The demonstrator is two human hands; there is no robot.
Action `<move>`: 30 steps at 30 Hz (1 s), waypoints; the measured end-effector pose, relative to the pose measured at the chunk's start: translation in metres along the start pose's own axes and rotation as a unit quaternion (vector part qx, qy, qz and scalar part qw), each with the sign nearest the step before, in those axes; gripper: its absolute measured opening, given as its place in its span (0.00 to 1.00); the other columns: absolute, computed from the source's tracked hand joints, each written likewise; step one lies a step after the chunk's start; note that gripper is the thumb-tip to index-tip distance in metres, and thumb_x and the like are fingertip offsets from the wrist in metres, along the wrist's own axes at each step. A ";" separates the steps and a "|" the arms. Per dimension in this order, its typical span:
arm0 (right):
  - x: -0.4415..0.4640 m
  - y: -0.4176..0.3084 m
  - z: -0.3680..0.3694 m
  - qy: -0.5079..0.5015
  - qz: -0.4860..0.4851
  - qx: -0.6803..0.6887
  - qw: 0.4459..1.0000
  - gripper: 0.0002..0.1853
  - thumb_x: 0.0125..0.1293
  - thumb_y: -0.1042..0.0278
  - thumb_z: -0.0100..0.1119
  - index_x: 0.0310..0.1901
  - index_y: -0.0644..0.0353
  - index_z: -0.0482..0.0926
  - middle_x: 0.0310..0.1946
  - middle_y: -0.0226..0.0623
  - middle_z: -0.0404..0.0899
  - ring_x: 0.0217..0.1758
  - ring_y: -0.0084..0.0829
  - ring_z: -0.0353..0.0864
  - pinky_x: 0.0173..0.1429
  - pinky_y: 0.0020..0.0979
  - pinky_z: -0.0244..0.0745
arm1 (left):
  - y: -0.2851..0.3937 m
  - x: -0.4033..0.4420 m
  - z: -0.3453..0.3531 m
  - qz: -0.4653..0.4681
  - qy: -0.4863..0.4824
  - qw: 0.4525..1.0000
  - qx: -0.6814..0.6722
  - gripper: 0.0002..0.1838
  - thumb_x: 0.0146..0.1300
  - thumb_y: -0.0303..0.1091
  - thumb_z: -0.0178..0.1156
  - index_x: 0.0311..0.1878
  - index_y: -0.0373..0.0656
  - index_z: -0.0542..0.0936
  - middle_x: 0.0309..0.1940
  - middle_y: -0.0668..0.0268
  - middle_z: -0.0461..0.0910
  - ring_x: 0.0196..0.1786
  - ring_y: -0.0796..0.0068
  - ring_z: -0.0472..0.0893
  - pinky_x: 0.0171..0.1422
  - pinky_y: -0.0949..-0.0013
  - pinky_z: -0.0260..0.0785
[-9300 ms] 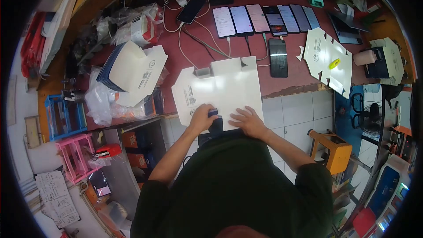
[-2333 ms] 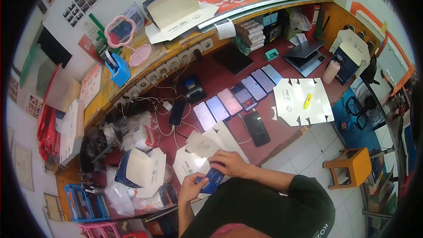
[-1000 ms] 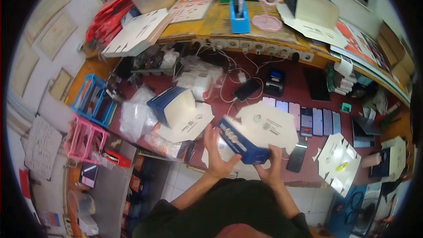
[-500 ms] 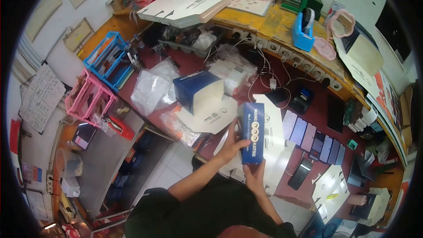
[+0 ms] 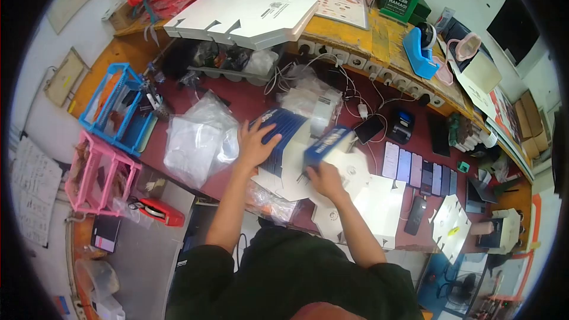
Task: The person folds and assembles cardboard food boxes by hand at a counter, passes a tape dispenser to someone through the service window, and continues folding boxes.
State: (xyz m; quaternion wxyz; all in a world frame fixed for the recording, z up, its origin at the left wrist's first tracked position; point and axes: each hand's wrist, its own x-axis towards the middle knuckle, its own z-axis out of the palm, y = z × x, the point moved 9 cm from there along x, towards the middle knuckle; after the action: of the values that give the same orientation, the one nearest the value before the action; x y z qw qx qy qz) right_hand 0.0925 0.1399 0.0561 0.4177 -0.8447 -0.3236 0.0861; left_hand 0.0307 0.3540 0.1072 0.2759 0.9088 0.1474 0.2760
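Note:
My left hand [image 5: 256,147] lies with its fingers spread over the blue printed side of a stack of folded boxes [image 5: 289,133]. My right hand [image 5: 328,181] grips the near end of a blue and white box [image 5: 331,144], slightly blurred, just right of that stack. Below the held box, white die-cut cardboard sheets [image 5: 379,207] lie on the dark red desk. Clear plastic bags [image 5: 201,139] sit left of my left hand. My right fingertips are partly hidden behind the box.
A row of several phones [image 5: 404,166] and a dark handheld device [image 5: 416,214] lie to the right. White cardboard sheets [image 5: 249,12] are stacked on the yellow shelf [image 5: 349,35] above power sockets and cables. Blue [image 5: 112,106] and pink [image 5: 98,172] racks stand at left.
The blue box has moved from upright between both hands, away from my body, to beside the stack. My left hand has left it and moved onto the stack. The view has shifted.

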 end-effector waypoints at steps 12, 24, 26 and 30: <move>-0.002 -0.065 0.087 -0.153 0.048 0.121 0.980 0.15 0.63 0.66 0.58 0.47 0.67 0.75 0.35 0.54 0.82 0.36 0.52 0.82 0.41 0.42 0.76 | -0.021 0.008 -0.013 -0.018 -0.230 0.973 -0.022 0.29 0.47 0.58 0.69 0.48 0.50 0.84 0.57 0.59 0.75 0.61 0.56 0.69 0.67 0.53 0.55; 0.024 -0.001 -0.017 0.121 0.023 0.071 0.990 0.23 0.54 0.71 0.68 0.53 0.62 0.76 0.42 0.37 0.81 0.42 0.26 0.79 0.47 0.28 0.73 | -0.023 0.033 0.035 0.072 -0.331 0.939 -0.053 0.32 0.49 0.64 0.64 0.56 0.60 0.79 0.67 0.56 0.66 0.71 0.51 0.59 0.74 0.50 0.47; 0.045 0.006 -0.017 0.195 -0.009 0.142 0.971 0.19 0.57 0.74 0.64 0.52 0.62 0.78 0.40 0.35 0.82 0.38 0.23 0.77 0.42 0.26 0.71 | -0.019 0.033 0.036 0.074 -0.334 0.938 -0.051 0.32 0.50 0.64 0.64 0.56 0.60 0.79 0.67 0.56 0.66 0.71 0.51 0.59 0.74 0.50 0.47; 0.058 0.051 0.019 0.072 0.052 0.185 0.979 0.22 0.61 0.81 0.56 0.59 0.62 0.74 0.48 0.37 0.80 0.41 0.22 0.77 0.43 0.22 0.72 | -0.022 0.034 0.038 0.069 -0.329 0.941 -0.049 0.31 0.51 0.64 0.64 0.56 0.60 0.80 0.67 0.56 0.66 0.71 0.51 0.59 0.75 0.50 0.47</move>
State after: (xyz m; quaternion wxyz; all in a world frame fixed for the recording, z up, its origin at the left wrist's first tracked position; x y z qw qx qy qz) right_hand 0.1538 0.1657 0.0129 0.5836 -0.7725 -0.2273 0.1052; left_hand 0.0772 0.3700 0.0825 0.3335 0.9422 -0.0286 -0.0129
